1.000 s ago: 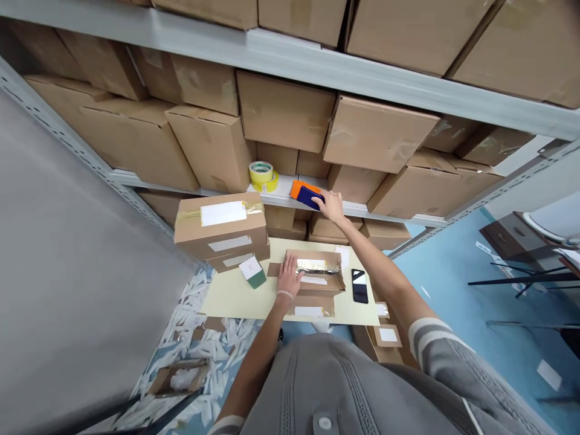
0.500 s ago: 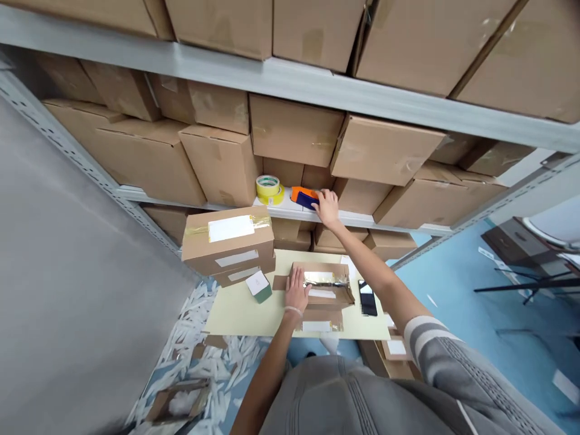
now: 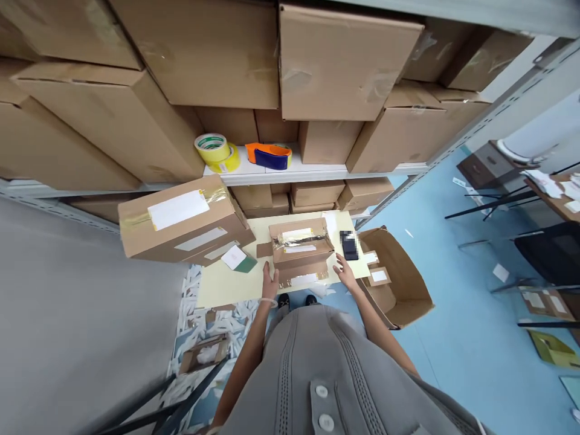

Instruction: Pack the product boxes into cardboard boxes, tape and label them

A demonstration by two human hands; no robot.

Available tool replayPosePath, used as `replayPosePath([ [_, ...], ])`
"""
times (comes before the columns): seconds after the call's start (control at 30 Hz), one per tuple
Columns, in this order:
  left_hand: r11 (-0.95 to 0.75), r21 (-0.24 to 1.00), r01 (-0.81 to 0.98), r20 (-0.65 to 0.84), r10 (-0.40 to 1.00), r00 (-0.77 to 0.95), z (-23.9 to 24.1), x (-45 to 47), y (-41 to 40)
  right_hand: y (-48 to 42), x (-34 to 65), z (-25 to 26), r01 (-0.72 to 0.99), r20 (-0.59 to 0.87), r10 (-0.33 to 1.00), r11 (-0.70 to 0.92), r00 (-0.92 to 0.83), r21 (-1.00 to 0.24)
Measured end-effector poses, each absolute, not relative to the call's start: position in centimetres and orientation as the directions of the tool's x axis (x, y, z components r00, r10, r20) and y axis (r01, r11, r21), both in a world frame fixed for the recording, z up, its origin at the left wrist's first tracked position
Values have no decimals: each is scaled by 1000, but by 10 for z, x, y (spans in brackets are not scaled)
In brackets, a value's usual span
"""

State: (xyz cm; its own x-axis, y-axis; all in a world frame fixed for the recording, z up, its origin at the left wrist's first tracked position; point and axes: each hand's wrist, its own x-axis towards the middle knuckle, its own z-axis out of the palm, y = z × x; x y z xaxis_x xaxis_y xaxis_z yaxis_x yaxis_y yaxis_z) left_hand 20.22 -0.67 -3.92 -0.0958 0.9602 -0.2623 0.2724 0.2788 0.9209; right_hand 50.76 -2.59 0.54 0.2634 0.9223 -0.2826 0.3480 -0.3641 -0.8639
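Observation:
A cardboard box [image 3: 290, 261] with gold-brown tape and white labels lies on the pale yellow table [image 3: 217, 287]. Beside its left front corner is my left hand [image 3: 270, 281], fingers apart and holding nothing. My right hand [image 3: 345, 273] hovers near the box's right side, also empty with its fingers spread. In front of the box, between my hands, lies a taped cardboard piece [image 3: 283, 277] with a white label. A dark phone [image 3: 349, 248] rests right of the box. On the shelf sits an orange and blue tape dispenser [image 3: 269, 157], out of my hands.
Tape rolls [image 3: 212, 148] stand on the shelf [image 3: 254, 176] among many cartons. Stacked labelled boxes [image 3: 181, 226] and a small green and white box [image 3: 240, 258] occupy the table's left. A large open carton [image 3: 403, 278] is on the floor at right; white paper strips litter the left.
My right hand has let go of the tape dispenser on the shelf and come down beside the box. My left hand has slid off the box to its left front. The view has shifted.

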Motion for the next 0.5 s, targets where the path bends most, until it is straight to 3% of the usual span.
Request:
replayPosePath([
  [0.2, 246, 919, 309, -240, 969, -59, -30, 206, 12, 1, 488, 11, 322, -209, 958, -263, 195, -910],
  [0.37, 164, 955, 248, -159, 986, -39, 19, 196, 30, 21, 497, 49, 296, -62, 983, -111, 170, -949],
  [0.5, 53, 992, 116, -56, 998, 23, 67, 178, 40, 32, 513, 91, 172, 18, 993, -2, 119, -985],
])
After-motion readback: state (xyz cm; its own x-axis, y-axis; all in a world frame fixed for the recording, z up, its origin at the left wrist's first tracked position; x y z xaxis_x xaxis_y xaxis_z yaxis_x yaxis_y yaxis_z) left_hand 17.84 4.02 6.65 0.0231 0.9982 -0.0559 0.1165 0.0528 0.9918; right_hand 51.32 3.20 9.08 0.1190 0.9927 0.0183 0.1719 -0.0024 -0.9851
